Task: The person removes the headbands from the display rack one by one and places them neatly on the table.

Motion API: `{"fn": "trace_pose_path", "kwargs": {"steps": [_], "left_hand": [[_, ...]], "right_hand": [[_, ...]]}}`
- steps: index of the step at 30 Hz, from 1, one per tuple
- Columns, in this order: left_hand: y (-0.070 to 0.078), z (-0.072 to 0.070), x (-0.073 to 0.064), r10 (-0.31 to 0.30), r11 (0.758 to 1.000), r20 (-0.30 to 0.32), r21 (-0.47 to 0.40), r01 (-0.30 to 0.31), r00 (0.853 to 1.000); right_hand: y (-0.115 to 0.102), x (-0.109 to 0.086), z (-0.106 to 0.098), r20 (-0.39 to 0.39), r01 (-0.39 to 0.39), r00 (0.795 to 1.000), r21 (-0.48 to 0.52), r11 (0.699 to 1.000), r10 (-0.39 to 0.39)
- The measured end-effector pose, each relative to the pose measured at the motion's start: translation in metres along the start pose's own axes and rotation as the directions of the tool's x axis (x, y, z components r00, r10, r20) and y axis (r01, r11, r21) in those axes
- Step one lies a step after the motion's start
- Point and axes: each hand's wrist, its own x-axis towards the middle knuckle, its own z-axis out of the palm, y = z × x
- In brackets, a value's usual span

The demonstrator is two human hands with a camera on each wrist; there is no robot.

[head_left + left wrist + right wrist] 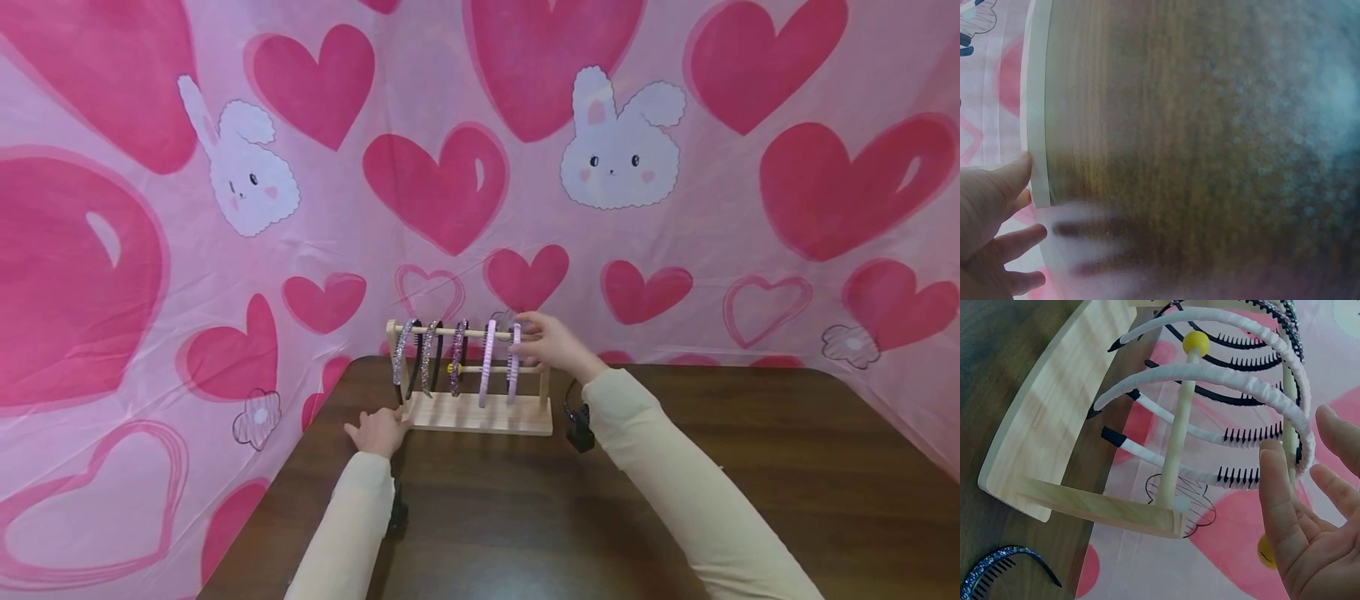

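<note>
Pale wood forms the rack (480, 422), which stands on the brown tabletop (525, 517) near its far edge, toward the far left corner. Five headbands hang over its upper bar: from the left end, a glittery silver headband (401, 354), a gold headband (427, 360), a purple headband (456, 360), an inner lilac headband (487, 362) and an outer lilac headband (513, 379). At the top of the last is the right hand (557, 342), its grip apart, finger and thumb parted about the band; whether they touch it, I cannot tell. The left hand (377, 432) has its thumb against the left end of the rack's base, its grip apart too. A glittery blue headband (997, 556) lies on the tabletop just beside the rack's right end.
</note>
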Motion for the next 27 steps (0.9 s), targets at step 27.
{"fn": "trace_pose_path", "kwargs": {"steps": [27], "left_hand": [[0.0005, -0.0014, -0.0021, 0.003, 1.000, 0.003, -0.021, -0.003, 1.000]], "right_hand": [[-0.0035, 0.0040, -0.0014, -0.096, -0.003, 0.995, 0.051, 0.999, 0.007]]}}
